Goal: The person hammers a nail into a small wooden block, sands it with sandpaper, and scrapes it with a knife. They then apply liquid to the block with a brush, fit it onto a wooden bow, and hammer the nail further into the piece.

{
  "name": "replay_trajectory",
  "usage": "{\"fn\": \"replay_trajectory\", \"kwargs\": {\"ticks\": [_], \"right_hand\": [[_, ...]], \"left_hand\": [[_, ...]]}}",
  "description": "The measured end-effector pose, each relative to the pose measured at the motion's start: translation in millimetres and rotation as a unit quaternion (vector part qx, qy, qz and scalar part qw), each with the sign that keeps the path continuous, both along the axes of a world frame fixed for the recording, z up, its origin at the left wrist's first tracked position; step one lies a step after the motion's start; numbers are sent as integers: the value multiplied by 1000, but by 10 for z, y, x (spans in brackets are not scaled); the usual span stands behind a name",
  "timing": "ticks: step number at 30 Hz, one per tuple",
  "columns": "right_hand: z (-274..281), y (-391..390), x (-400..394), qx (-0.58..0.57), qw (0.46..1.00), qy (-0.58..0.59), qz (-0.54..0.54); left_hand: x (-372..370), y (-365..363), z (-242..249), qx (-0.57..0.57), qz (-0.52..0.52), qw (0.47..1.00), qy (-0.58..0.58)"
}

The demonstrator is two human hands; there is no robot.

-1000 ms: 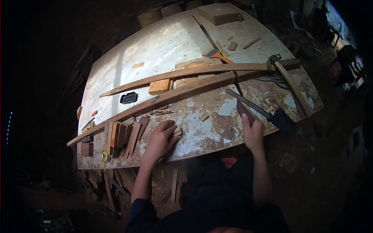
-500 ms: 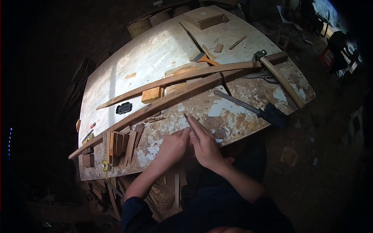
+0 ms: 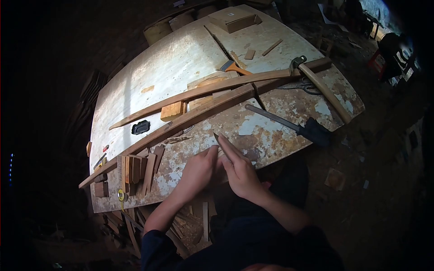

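Observation:
Both of my hands are close together over the near edge of the worn table (image 3: pixel 271 140). My right hand (image 3: pixel 242 174) is closed around a thin dark pointed piece (image 3: pixel 216 136), whose tip sticks out past the fingers; whether it is a blade or a sliver of wood I cannot tell. My left hand (image 3: pixel 199 171) is closed beside it, its fingertips near the right hand, and what it holds is hidden. Just beyond the hands lie wood shavings (image 3: pixel 178 140) and a long wooden beam (image 3: pixel 194 116).
A curved wooden strip (image 3: pixel 181 98), hammer (image 3: pixel 323 90), brush (image 3: pixel 233 67), file (image 3: pixel 273 117) and scissors (image 3: pixel 307 86) lie beyond. Wood blocks (image 3: pixel 133 169) and a tape measure (image 3: pixel 121 195) are left. A cardboard box (image 3: pixel 233 19) sits at the far edge.
The view has shifted slightly, so the table and its objects appear a little further left. My left hand has turned slightly, while both hands stay close together.

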State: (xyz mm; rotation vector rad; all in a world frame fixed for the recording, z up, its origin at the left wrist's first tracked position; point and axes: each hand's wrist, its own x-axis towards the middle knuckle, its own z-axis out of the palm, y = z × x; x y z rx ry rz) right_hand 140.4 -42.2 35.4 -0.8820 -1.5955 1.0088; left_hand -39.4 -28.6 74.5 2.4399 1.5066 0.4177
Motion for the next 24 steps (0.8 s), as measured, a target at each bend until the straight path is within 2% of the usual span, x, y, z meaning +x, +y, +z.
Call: {"fn": "replay_trajectory", "kwargs": {"ticks": [2, 3, 7, 10, 14, 17, 20, 22, 24], "right_hand": [[33, -144, -13, 6, 1000, -3, 4], [14, -121, -15, 16, 1000, 3, 1], [6, 0, -13, 16, 1000, -1, -11], [-13, -50, -49, 23, 1000, -1, 4], [-9, 45, -88, -4, 1000, -8, -19], [-48, -23, -103, 13, 1000, -18, -8], [-92, 40, -88, 5, 1000, -21, -1], [-66, -27, -106, 30, 999, -29, -17], [-17, -45, -117, 1, 1000, -1, -5]], "left_hand": [[-67, 110, 68, -8, 64, 998, 12], [-13, 29, 41, 21, 54, 998, -27], [33, -37, 15, -5, 8, 1000, -19], [-35, 32, -35, -7, 88, 996, -22], [58, -126, -194, 2, 34, 997, -67], [-63, -21, -180, 12, 97, 994, -51], [53, -200, -225, 18, 34, 996, -77], [-31, -114, -222, 25, 65, 996, -61], [-33, -95, -230, 43, 105, 991, -72]]}}
